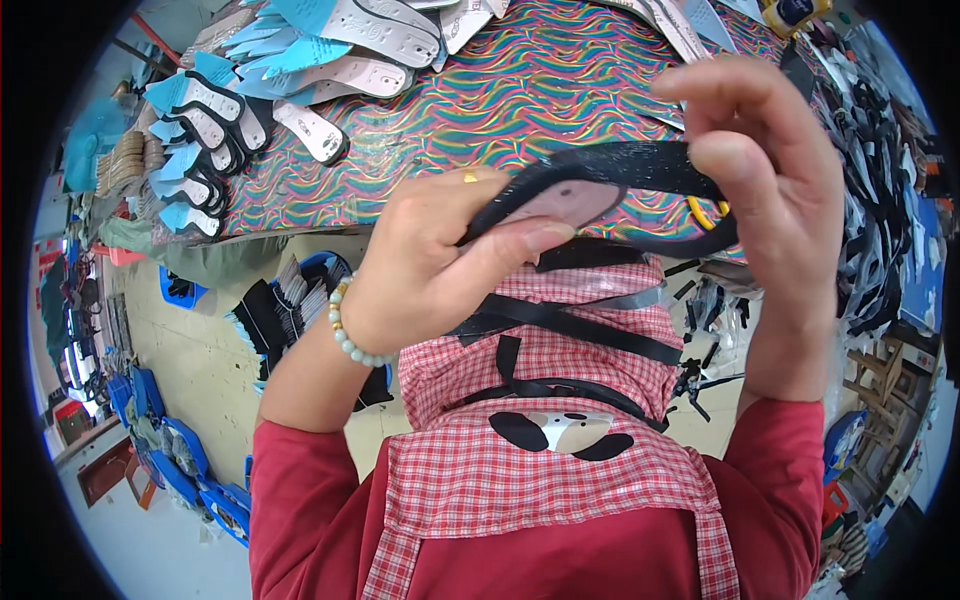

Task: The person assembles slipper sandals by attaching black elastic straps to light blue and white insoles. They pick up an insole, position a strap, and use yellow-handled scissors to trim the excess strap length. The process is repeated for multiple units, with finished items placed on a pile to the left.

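My left hand is closed on a pale pink insole with a black edge, thumb on its face and fingers behind. A wide black strip runs from the insole toward my right hand and bends back in a loop beside the palm. The right thumb and index finger are spread apart, with the thumb tip next to the strip. Whether the curled fingers behind touch it is hidden. A yellow-handled tool, partly covered, shows through the loop on the table.
A table with a wavy multicoloured cover stands ahead. Blue and white insoles are piled at its far left, and a single insole lies nearer. Black strips hang in a bunch at the right. Black strips also lie across my checked apron.
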